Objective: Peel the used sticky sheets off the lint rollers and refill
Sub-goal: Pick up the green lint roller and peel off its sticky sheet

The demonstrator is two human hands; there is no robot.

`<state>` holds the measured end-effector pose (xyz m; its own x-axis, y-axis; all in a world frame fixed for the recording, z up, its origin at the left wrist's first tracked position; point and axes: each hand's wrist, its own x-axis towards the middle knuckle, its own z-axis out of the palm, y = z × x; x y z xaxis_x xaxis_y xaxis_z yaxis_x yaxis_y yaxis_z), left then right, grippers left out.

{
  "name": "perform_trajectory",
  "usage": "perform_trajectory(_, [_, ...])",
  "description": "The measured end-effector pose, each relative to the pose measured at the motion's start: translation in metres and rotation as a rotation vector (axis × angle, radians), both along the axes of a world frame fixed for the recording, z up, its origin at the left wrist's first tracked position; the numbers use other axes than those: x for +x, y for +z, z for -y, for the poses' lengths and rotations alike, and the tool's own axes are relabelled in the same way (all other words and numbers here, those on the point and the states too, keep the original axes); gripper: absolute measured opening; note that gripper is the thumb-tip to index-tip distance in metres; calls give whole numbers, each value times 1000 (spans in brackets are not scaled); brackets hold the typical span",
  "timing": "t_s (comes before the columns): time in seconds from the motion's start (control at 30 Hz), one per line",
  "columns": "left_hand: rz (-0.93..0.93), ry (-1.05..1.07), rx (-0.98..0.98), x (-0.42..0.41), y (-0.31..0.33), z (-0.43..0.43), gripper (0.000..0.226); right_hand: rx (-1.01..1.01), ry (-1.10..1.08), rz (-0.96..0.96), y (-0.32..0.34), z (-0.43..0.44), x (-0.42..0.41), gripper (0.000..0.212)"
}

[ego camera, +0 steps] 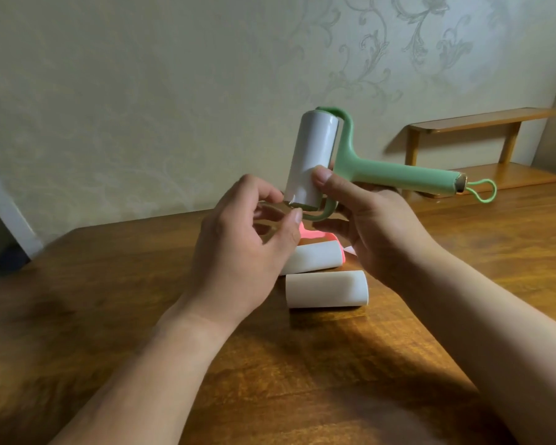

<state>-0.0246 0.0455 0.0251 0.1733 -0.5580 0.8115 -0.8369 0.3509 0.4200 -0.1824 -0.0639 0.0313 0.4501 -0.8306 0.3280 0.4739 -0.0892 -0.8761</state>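
Starting the peel mid-frame: right grip [376,229] clasping green lint roller [312,149], left grip [247,245] curled below, pinch unclear; lifting a corner likely next.

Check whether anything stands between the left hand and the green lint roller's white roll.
Nothing visible does. The left hand is at the lower end of the white roll, fingertips by its rim. The right hand holds the green lint roller, its thumb on the roll's side higher up, clear of that end.

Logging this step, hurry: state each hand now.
Left hand: curled by the lower end of the roll; grip cannot be told.
Right hand: holds the green lint roller.
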Motion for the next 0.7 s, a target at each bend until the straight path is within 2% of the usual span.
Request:
perform_trajectory(0.13, [26,35,-4,2,-1,3,12,-20,-57,-37,-3,0,2,25])
perform_trajectory(0.3, [87,60,7,3,1,2,5,-52,-85,-58,-5,3,3,25])
perform_trajectory(0.7, [-191,-98,56,6,1,3,10,-84,-88,-86,-7,8,2,26])
